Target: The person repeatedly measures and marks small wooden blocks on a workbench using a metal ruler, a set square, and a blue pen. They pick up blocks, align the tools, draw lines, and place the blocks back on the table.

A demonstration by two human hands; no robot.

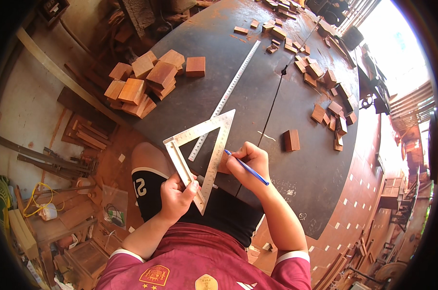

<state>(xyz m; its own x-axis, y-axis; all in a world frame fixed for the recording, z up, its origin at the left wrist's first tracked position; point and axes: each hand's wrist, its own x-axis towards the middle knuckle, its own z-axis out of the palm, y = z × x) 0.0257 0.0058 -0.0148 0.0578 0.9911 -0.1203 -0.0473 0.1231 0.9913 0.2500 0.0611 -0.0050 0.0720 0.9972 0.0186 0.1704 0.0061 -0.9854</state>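
Observation:
In my left hand (177,197), fingers closed, is a silver triangle square (219,151), gripped by its thick edge near the lower corner. My right hand (248,166) pinches a blue pen (251,172), its tip close to the square's long marked edge. Between that edge and my right fingers shows a small part of a reddish-brown piece (223,163), mostly hidden. A long steel ruler (236,77) lies on the dark table (238,123), its near end seen through the square's opening. To the right of my pen hand stands a single wooden block (292,140).
A heap of wooden blocks (133,91) sits at the table's left edge, with one block (195,66) beside it. Several more blocks (318,113) are scattered along the right and far sides. A dark cord or seam (276,96) runs across the tabletop. A yellow cord (33,198) lies at lower left.

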